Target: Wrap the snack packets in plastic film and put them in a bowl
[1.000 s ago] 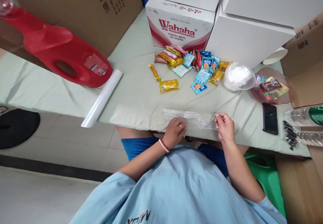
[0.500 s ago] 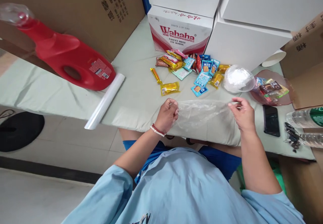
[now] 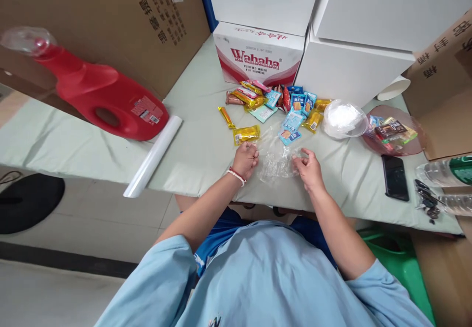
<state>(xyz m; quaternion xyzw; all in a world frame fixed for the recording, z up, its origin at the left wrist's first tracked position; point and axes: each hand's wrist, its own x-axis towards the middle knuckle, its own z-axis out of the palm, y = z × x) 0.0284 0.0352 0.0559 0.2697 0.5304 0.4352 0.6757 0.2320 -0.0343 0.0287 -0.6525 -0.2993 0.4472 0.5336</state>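
A crumpled sheet of clear plastic film (image 3: pixel 275 160) lies on the pale green table cover (image 3: pixel 199 135) between my two hands. My left hand (image 3: pixel 245 159) is closed in a pinch on the film's left edge. My right hand (image 3: pixel 309 167) pinches its right edge, fingers curled. Just beyond the film lie a yellow snack packet (image 3: pixel 246 134) and a blue one (image 3: pixel 289 135), the nearest of a heap of several wrapped snacks (image 3: pixel 275 98).
A roll of clear film (image 3: pixel 154 156) hangs over the table's front edge by a red detergent jug (image 3: pixel 99 98). A Wahaha carton (image 3: pixel 256 59) and white boxes stand behind. To the right: a clear bowl (image 3: pixel 343 119), a pink plate of snacks (image 3: pixel 394 130), a phone (image 3: pixel 395 178), keys, bottles.
My hands lifted the film from the table's front edge, held it stretched wide, then came together; the film now sits bunched farther in, near the snacks.
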